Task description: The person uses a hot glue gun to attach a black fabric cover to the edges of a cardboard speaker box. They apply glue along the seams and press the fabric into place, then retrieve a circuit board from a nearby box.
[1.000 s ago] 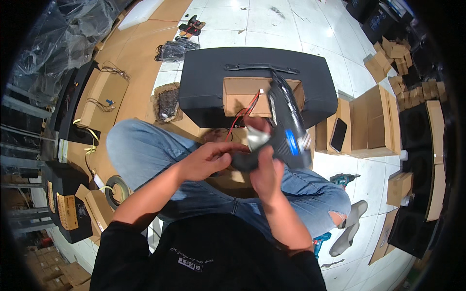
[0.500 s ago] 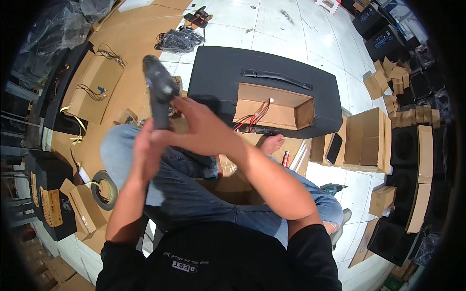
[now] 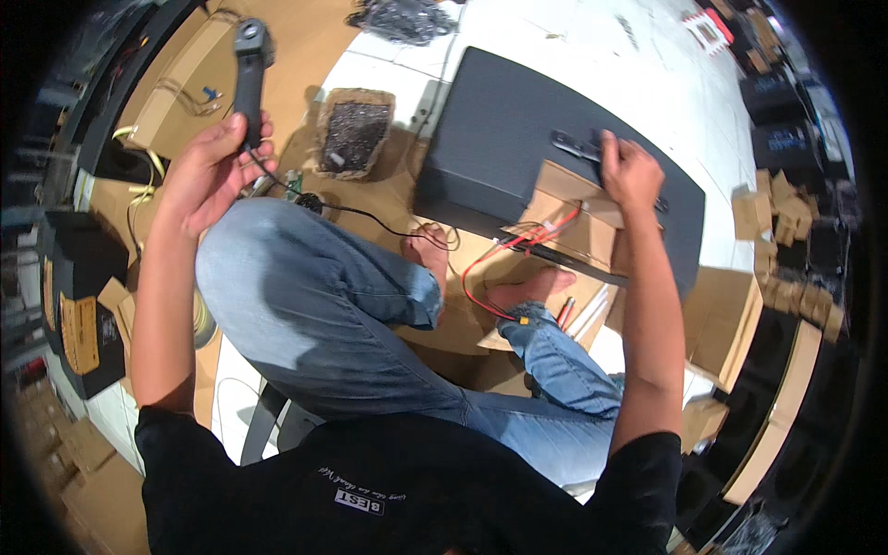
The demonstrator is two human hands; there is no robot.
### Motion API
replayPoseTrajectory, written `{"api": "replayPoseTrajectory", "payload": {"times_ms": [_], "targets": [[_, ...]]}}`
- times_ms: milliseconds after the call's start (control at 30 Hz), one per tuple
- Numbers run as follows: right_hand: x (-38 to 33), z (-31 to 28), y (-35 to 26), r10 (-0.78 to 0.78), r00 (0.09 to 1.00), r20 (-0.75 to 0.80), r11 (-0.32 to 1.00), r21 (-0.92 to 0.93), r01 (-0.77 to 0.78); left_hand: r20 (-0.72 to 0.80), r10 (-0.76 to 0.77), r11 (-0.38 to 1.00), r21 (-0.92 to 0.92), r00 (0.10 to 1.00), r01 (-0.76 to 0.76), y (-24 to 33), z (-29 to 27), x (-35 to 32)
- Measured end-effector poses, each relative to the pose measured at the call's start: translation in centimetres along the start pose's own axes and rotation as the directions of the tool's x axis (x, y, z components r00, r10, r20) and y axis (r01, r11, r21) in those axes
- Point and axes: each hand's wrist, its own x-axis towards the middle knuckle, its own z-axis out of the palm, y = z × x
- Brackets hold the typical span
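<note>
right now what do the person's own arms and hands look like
Both forearms are bare, with no gloves, watch or rings to be seen on the left hand or the right hand. Short black sleeves of a t-shirt end above the elbows.

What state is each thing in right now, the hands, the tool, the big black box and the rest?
Left hand: closed around the tool's grip.
Black corded power tool: raised off the floor, cord trailing down.
Right hand: resting on the handle, fingers curled.
Black metal handle: lying flat on the cabinet.
Large black cabinet: lying flat, rectangular opening showing.
Red and black wires: loose, hanging from the opening.
Brown tray of dark screws: open, filled.
</note>
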Motion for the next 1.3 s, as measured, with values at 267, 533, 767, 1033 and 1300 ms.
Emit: {"api": "replayPoseTrajectory", "payload": {"times_ms": [267,533,767,1033,1300], "targets": [[9.6,1.8,4.4,0.119,0.981,0.152,0.986,0.099,-0.135,-0.151,-0.004,1.000,0.024,0.988,0.008,-2.4,-7.9,1.6],[9.7,1.8,3.3,0.182,0.960,0.212,0.980,0.037,-0.194,-0.291,0.397,0.913,0.226,0.871,-0.340,7.5,-11.5,-4.9],[4.5,0.7,2.1,0.138,0.984,0.109,0.988,0.050,-0.144,-0.254,0.215,0.959,0.238,0.943,-0.154,2.2,-7.1,-0.6],[1.3,1.2,0.0,-0.010,1.000,-0.029,0.992,0.124,0.013,-0.105,0.029,0.320,0.943,0.994,0.091,-16.1,-7.4,10.2],[0.6,0.5,-0.4,0.025,0.998,-0.054,0.996,0.084,-0.020,-0.001,-0.162,0.089,0.996,0.987,0.015,-19.5,-10.0,15.4]]}}
